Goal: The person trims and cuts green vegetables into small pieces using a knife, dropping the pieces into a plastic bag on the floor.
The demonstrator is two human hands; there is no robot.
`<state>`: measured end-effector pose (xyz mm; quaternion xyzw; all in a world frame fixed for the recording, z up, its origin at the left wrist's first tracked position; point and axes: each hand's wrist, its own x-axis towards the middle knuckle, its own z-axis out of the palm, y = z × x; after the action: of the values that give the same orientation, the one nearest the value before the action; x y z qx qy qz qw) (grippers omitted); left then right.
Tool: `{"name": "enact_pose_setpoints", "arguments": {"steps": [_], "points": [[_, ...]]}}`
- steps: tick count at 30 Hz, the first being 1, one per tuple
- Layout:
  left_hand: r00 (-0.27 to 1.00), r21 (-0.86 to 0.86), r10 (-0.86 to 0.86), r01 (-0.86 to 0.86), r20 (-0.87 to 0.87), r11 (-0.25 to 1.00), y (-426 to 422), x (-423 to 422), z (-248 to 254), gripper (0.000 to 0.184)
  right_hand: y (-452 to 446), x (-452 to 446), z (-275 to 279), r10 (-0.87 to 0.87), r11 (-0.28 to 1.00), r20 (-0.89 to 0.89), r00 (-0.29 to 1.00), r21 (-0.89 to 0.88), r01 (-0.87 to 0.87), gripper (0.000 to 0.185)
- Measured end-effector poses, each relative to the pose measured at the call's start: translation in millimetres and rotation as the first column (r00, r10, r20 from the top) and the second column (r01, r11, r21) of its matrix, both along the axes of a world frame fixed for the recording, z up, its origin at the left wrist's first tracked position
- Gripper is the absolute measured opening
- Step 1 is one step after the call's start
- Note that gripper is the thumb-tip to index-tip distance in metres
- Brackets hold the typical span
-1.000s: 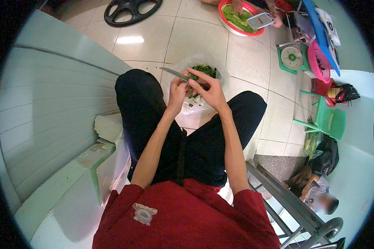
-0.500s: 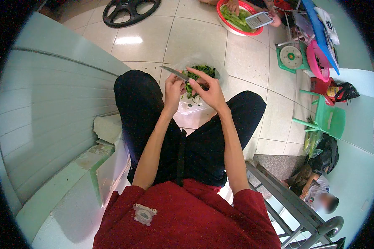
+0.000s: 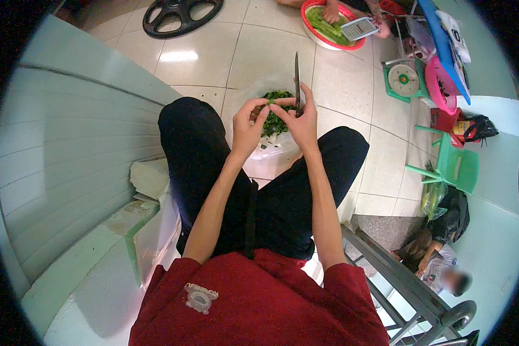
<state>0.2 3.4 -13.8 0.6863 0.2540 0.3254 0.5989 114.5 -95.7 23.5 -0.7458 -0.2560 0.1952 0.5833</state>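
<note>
A knife [image 3: 297, 75] is held in my right hand [image 3: 301, 118], its blade pointing away from me. The thumb and forefinger of that hand meet the fingertips of my left hand [image 3: 249, 124] at a small green piece of vegetable [image 3: 270, 102]. My left hand pinches this piece. Below both hands, chopped greens [image 3: 275, 124] lie on a clear plastic bag [image 3: 265, 151] on the floor between my knees.
Another person's hands are at a red-rimmed basin [image 3: 363, 44] of greens with a grater [image 3: 360, 29]. A black steering wheel [image 3: 181, 16] lies top left. To the right are a scale [image 3: 403, 79], a pink basin [image 3: 440, 86], a green chair [image 3: 458, 167] and a person [image 3: 435, 262].
The knife has swung from pointing left to pointing away from me. My fingertips have come together at the green piece. The other person's hand has shifted in the red-rimmed basin.
</note>
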Motion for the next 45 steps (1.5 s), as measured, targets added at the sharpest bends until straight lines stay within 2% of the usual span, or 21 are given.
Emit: {"name": "enact_pose_setpoints", "arguments": {"steps": [2,6,12,14,18,20,23,26,27,28,29,30,32,33,34,36,37,40,42,44,45], "points": [[0.999,0.033,0.005,-0.004,-0.033,0.999,-0.2,-0.9,1.3,0.02,-0.1,-3.4,8.7,0.02,0.998,-0.052,0.998,0.06,-0.017,0.077],[0.997,0.025,0.013,-0.011,-0.08,1.0,-2.7,-2.7,9.8,0.02,-1.5,1.6,11.4,-0.016,0.997,-0.032,0.999,0.081,0.018,0.076],[0.982,0.187,-0.105,0.134,-0.157,0.973,5.3,-8.0,43.2,0.037,0.3,0.5,9.1,-0.03,0.991,-0.065,0.997,0.128,0.038,0.07],[0.958,0.338,-0.07,0.165,-0.276,0.927,10.8,-7.3,57.6,0.044,-0.4,2.3,10.2,0.015,0.987,-0.073,0.997,0.158,-0.003,0.069],[0.938,0.371,-0.066,0.198,-0.339,0.907,16.9,-3.5,80.8,0.044,-6.1,3.9,13.5,-0.023,0.959,-0.158,0.987,0.275,0.067,0.065],[0.897,0.449,-0.052,0.268,-0.438,0.853,20.3,-2.7,84.8,0.033,-6.9,7.3,13.2,-0.05,0.946,-0.202,0.978,0.305,0.111,0.065],[0.948,0.525,-0.078,0.237,-0.307,0.817,22.3,-7.4,71.5,0.02,-9.2,11.1,10.1,-0.039,0.947,-0.19,0.981,0.306,0.097,0.065],[0.933,0.539,-0.086,0.275,-0.35,0.796,26.2,-6.2,79.4,0.015,-9.2,7.1,19.3,-0.029,0.962,-0.19,0.981,0.261,0.079,0.063],[0.935,0.542,-0.087,0.274,-0.345,0.794,28.2,-5.5,78.9,0.015,-10.3,4.6,16.7,-0.106,0.972,-0.13,0.986,0.196,0.13,0.061],[0.928,0.623,-0.063,0.295,-0.367,0.725,32.2,-3.2,80.3,0.013,-8.4,3.1,13.1,-0.178,0.974,-0.067,0.982,0.132,0.185,0.059],[0.923,0.696,-0.035,0.314,-0.384,0.646,36.6,0.4,81.5,0.012,0.3,4.4,-7.3,-0.304,0.941,0.059,0.951,0.176,0.29,0.046],[0.924,0.7,-0.031,0.31,-0.381,0.644,40.4,5.6,82.4,0.012,0.4,10.2,-15.5,-0.302,0.941,0.061,0.951,0.181,0.287,0.046],[0.906,0.764,-0.005,0.359,-0.422,0.536,45.6,13.9,80.6,0.01,-7.9,16.4,-24.4,-0.254,0.967,-0.102,0.962,-0.06,0.249,0.036],[0.901,0.758,-0.002,0.366,-0.434,0.54,46.4,13.9,76.4,0.01,-10.6,11.8,-5.0,-0.132,0.991,-0.384,0.914,-0.019,0.135,0.042],[0.914,0.78,0.009,0.342,-0.406,0.523,48.1,15.1,69.9,0.01,-13.0,10.4,5.3,-0.127,0.991,-0.395,0.91,-0.017,0.131,0.042],[0.922,0.8,0.02,0.325,-0.388,0.504,47.9,14.0,58.4,0.01,-18.3,11.7,14.2,0.062,0.996,-0.705,0.706,0.085,-0.003,0.046],[0.93,0.791,0.02,0.301,-0.367,0.532,45.4,11.5,53.0,0.009,-19.8,12.1,10.1,0.103,0.995,-0.669,0.736,0.074,-0.072,0.052],[0.938,0.786,0.034,0.268,-0.344,0.557,38.1,10.6,47.5,0.01,-18.9,11.0,2.4,0.123,0.992,-0.668,0.734,0.086,-0.087,0.057],[0.959,0.772,0.014,0.22,-0.284,0.597,36.8,12.5,47.0,0.008,-16.8,10.7,-11.2,0.107,0.993,-0.628,0.771,0.027,-0.116,0.062],[0.957,0.758,0.016,0.219,-0.289,0.615,36.9,12.9,48.1,0.008,-14.3,9.9,-22.7,0.1,0.99,-0.322,0.942,-0.066,-0.128,0.061],[0.957,0.744,0.02,0.212,-0.289,0.634,36.5,13.6,49.0,0.007,-12.9,9.2,-21.3,0.094,0.987,-0.205,0.974,-0.105,-0.118,0.055]]}}
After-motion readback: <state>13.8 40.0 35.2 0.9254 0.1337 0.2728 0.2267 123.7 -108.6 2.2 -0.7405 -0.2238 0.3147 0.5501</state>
